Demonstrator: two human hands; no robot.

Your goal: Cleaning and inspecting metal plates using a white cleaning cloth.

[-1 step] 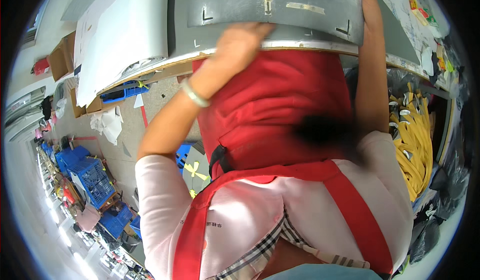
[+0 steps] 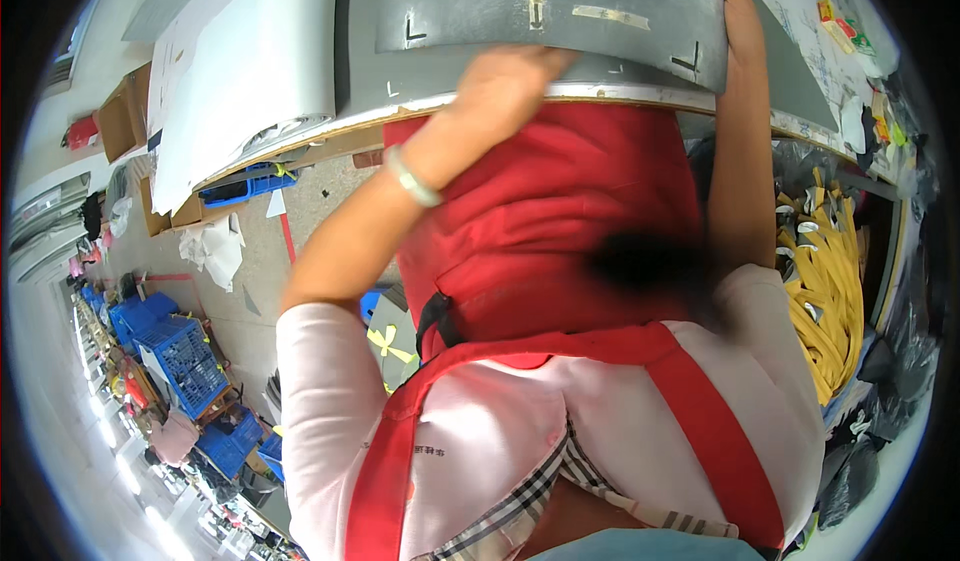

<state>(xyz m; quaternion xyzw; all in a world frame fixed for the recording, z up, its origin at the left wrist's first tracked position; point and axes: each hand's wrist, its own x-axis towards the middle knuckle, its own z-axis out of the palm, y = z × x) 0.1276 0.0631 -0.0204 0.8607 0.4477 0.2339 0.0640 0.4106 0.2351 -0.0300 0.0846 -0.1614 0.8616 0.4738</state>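
A dark grey sheet (image 2: 480, 6) with black corner marks and strips of tape lies over a grey mat (image 2: 370, 76) on the worktable. Its near edge sits a little above the mat. My left hand (image 2: 508, 86) is at that near edge, slightly blurred, with the fingertips reaching under the sheet and out of sight. Along the sheet's right edge, my right hand (image 2: 738, 11) is closed on the border, partly cut off by the top of the view.
Large white sheets (image 2: 245, 51) are piled left on the table and hang over its front edge (image 2: 440, 109). Yellow strips (image 2: 825, 301) hang in a bundle at the right. Blue crates (image 2: 180, 361) stand on the floor to the left, below a cardboard box (image 2: 122, 116).
My left hand has slid a short way to the right along the sheet's near edge. The sheet and my right hand stay in place.
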